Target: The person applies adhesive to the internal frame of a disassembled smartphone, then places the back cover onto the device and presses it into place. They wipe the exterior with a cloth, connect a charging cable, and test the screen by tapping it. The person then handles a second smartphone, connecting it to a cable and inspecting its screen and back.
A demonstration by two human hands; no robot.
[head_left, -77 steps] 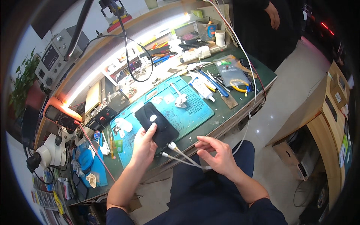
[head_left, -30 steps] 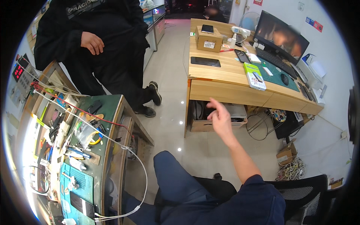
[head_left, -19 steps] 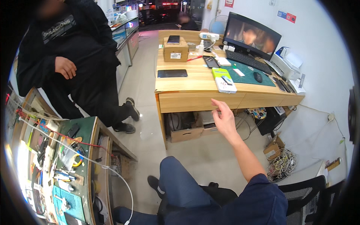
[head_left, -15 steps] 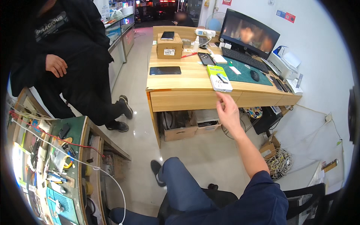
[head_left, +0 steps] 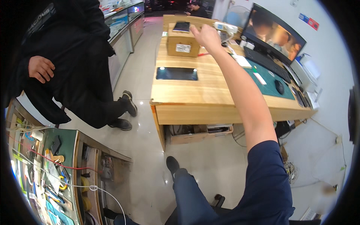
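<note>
My right hand (head_left: 205, 36) reaches over the wooden desk (head_left: 168, 92) to a cardboard box (head_left: 176, 43), its fingers slightly bent and apart beside a dark phone (head_left: 182, 26) lying on top of the box. Whether a fingertip touches that phone is unclear. A second dark phone (head_left: 177, 74) lies nearer, left of my forearm, which covers part of the desk. My left hand is out of view.
A co-worker in black (head_left: 75, 75) stands at left, hand (head_left: 41, 69) at waist. The cluttered workbench (head_left: 65, 140) is lower left. At right are a monitor (head_left: 273, 33), keyboard, mouse (head_left: 279, 87) and printer. Another person (head_left: 197, 11) sits farther back.
I have turned from the workbench, where my left hand held a phone, toward the desk. My right hand has moved forward to the boxed-up corner with the phone on the box.
</note>
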